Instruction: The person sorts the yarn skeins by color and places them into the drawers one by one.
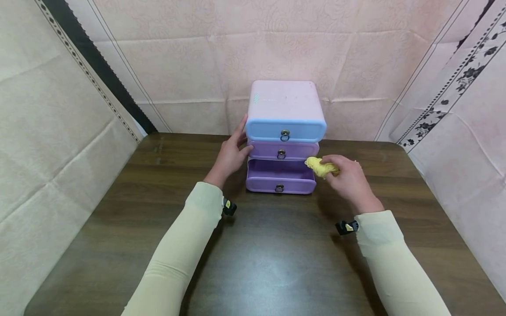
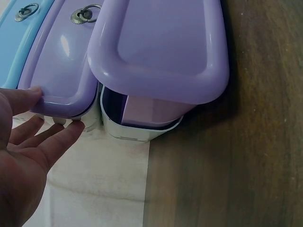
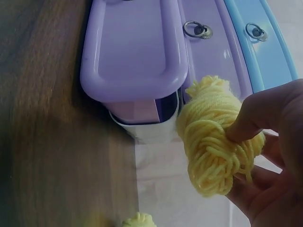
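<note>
A small drawer unit (image 1: pixel 286 98) has a blue top drawer (image 1: pixel 302 130) and two purple drawers below it. The bottom purple drawer (image 1: pixel 261 185) is pulled out, and the part of its inside that shows holds nothing. My left hand (image 1: pixel 233 153) rests against the unit's left side, its thumb (image 2: pixel 26 98) on the edge of the middle purple drawer (image 2: pixel 61 47) and its fingers along the side. My right hand (image 1: pixel 349 177) holds a bundle of yellow yarn (image 3: pixel 210 142) between thumb and fingers, just right of the pulled-out drawer.
Dark wooden table (image 1: pixel 253 254) under everything. Pale patterned cloth (image 1: pixel 276 52) hangs behind and on both sides. In the right wrist view, part of another yellow yarn piece (image 3: pixel 139 221) shows at the lower edge. Each drawer front has a metal ring pull (image 1: pixel 285 135).
</note>
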Motion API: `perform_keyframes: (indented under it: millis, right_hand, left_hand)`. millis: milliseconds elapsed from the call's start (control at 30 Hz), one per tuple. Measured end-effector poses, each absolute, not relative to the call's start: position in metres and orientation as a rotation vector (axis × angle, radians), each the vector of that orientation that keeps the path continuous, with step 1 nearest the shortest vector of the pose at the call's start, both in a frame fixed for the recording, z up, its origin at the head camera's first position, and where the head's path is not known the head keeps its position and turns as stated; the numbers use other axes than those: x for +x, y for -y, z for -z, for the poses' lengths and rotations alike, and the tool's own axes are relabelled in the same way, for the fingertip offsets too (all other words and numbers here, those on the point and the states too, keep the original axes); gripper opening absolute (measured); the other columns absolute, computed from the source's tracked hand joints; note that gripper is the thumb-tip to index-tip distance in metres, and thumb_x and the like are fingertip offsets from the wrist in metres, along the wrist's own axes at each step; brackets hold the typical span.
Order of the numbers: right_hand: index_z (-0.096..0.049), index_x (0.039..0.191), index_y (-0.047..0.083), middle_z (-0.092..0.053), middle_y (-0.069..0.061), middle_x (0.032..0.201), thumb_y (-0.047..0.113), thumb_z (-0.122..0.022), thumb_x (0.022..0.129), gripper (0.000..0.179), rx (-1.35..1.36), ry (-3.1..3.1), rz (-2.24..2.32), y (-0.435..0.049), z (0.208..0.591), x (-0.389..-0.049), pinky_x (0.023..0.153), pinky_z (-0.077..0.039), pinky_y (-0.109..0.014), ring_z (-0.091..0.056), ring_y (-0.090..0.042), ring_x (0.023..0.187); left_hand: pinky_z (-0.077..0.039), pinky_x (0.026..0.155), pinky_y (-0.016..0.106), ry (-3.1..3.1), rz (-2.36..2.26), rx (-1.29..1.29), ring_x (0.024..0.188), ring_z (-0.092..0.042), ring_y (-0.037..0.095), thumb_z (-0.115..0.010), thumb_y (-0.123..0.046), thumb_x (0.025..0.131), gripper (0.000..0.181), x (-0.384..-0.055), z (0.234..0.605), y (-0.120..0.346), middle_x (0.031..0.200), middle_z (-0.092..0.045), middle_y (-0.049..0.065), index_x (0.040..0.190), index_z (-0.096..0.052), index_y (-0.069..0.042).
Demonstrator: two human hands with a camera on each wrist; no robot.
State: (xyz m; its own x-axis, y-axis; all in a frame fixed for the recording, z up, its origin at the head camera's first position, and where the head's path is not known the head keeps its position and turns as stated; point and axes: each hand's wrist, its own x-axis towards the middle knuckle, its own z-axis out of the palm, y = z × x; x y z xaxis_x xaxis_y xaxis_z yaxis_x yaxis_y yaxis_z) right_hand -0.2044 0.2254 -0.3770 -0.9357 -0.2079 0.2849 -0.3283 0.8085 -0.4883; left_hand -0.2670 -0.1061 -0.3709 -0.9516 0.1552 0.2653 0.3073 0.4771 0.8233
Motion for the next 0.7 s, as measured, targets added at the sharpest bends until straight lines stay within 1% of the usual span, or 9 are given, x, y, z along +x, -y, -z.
perform_keyframes:
  millis: [200, 367, 533, 700]
  right_hand:
    - [-0.065, 0.117, 0.009, -0.06, -0.013, 0.131, 0.004, -0.064, 0.085, 0.032, 0.452, 2.785, -0.807, -0.22, 0.379, -0.206, 0.097, -0.048, -0.053, -0.057, -0.035, 0.118]
    - [-0.065, 0.117, 0.009, -0.061, -0.012, 0.13, 0.004, -0.064, 0.085, 0.032, 0.478, 2.766, -0.828, -0.215, 0.382, -0.207, 0.096, -0.049, -0.051, -0.057, -0.033, 0.117]
    - [-0.063, 0.119, 0.01, -0.06, -0.012, 0.131, 0.005, -0.064, 0.085, 0.034, 0.494, 2.771, -0.857, -0.21, 0.384, -0.208, 0.095, -0.049, -0.051, -0.058, -0.032, 0.117]
    - [-0.064, 0.118, 0.01, -0.061, -0.013, 0.129, 0.005, -0.066, 0.085, 0.034, 0.522, 2.756, -0.85, -0.207, 0.386, -0.209, 0.09, -0.05, -0.049, -0.06, -0.032, 0.11]
  left_hand:
    - [-0.047, 0.105, 0.042, 2.581, 1.486, -0.39, 0.134, -0.048, 0.027, -0.062, -0.013, 0.095, 0.089, -0.267, 0.371, 0.106, 0.149, -0.047, 0.01, 0.148, -0.007, -0.057]
    - [-0.047, 0.104, 0.042, 2.572, 1.48, -0.398, 0.133, -0.049, 0.028, -0.062, -0.012, 0.094, 0.088, -0.268, 0.372, 0.106, 0.147, -0.048, 0.012, 0.151, -0.009, -0.052]
    - [-0.047, 0.105, 0.044, 2.548, 1.483, -0.416, 0.133, -0.049, 0.031, -0.062, -0.011, 0.094, 0.088, -0.267, 0.373, 0.106, 0.146, -0.049, 0.013, 0.151, -0.009, -0.052]
    - [-0.046, 0.106, 0.047, 2.535, 1.493, -0.424, 0.134, -0.048, 0.034, -0.062, -0.01, 0.094, 0.089, -0.266, 0.374, 0.106, 0.147, -0.048, 0.014, 0.15, -0.009, -0.053]
